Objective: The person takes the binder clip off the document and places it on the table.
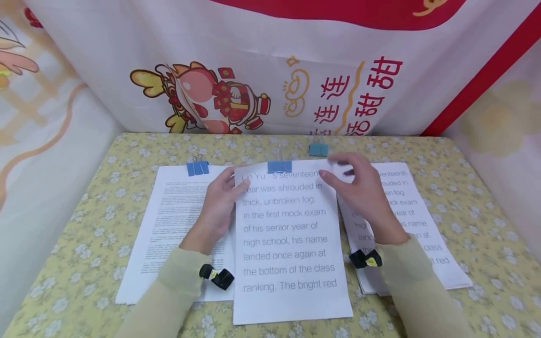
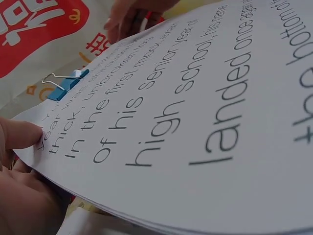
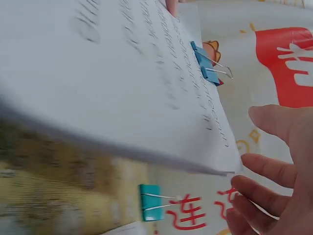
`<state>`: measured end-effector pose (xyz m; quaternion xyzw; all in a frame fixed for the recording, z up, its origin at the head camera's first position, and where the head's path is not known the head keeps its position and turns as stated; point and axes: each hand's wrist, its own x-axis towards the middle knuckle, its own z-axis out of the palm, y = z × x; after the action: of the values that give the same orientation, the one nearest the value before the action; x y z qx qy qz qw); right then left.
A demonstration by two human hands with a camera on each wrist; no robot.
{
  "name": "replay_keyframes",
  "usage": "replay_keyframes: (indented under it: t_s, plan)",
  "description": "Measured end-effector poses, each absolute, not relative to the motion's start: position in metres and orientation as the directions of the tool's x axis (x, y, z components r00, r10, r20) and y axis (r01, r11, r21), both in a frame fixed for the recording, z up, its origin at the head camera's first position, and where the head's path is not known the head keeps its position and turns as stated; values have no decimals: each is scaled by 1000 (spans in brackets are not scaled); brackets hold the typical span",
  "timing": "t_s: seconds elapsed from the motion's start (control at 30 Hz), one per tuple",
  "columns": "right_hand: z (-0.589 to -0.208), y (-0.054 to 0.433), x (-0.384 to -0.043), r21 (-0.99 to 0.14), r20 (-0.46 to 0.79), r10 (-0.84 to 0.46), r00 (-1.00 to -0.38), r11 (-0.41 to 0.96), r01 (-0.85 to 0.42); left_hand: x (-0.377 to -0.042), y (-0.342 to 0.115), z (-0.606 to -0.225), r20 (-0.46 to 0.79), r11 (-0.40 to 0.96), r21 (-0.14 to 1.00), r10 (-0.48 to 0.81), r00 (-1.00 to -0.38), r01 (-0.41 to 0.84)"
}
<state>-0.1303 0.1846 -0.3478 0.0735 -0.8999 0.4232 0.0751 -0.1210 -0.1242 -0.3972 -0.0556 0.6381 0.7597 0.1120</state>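
A stack of large-print paper (image 1: 291,303) stands in the middle, raised off the table, with a blue binder clip (image 1: 280,166) on its top edge. My left hand (image 1: 217,206) grips the stack's upper left edge, thumb on the front and fingers behind; the left wrist view shows this thumb (image 2: 22,134) on the page. At the upper right corner is my right hand (image 1: 365,192), its fingers spread and loosely bent. In the right wrist view those fingers (image 3: 266,169) are right at the corner, not closed round it.
A small-print stack (image 1: 141,272) with a blue clip (image 1: 197,168) lies at the left, partly behind the middle one. Another large-print stack (image 1: 422,220) lies at the right, under my right forearm. A teal binder clip (image 1: 318,149) sits near the flowered table's (image 1: 477,197) back edge, before a printed curtain.
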Motion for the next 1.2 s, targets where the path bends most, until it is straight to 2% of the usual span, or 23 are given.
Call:
replay_keyframes:
  t_s: [0.07,0.13,0.2,0.3,0.43,0.53,0.8,1.2]
  plan:
    - [-340,180,-135,-702,277,-104,-955,657,-275,-119,-123,-395,-204,-159,963,105,-973,-219]
    - [-331,173,-141,-668,292,-140,-946,678,-306,-118,-121,-394,-187,-151,968,113,-976,-203]
    - [-322,166,-148,-662,231,-192,-954,687,-299,-117,-120,-393,-170,-146,972,121,-978,-186]
    - [-313,157,-163,-658,69,-268,-961,712,-246,-116,-118,-393,-158,-157,971,133,-978,-178]
    - [-306,151,-183,-654,-133,-319,-939,740,-159,-116,-116,-395,-168,-149,971,144,-975,-189]
    - [-303,148,-193,-647,-217,-339,-916,753,-125,-116,-115,-397,-172,-139,971,148,-974,-193]
    - [-311,144,-208,-707,-347,-355,-868,707,-6,-113,-111,-402,-196,-147,964,167,-966,-221]
    - [-329,139,-214,-732,-401,-386,-830,680,37,-114,-110,-410,-304,-68,948,116,-946,-312]
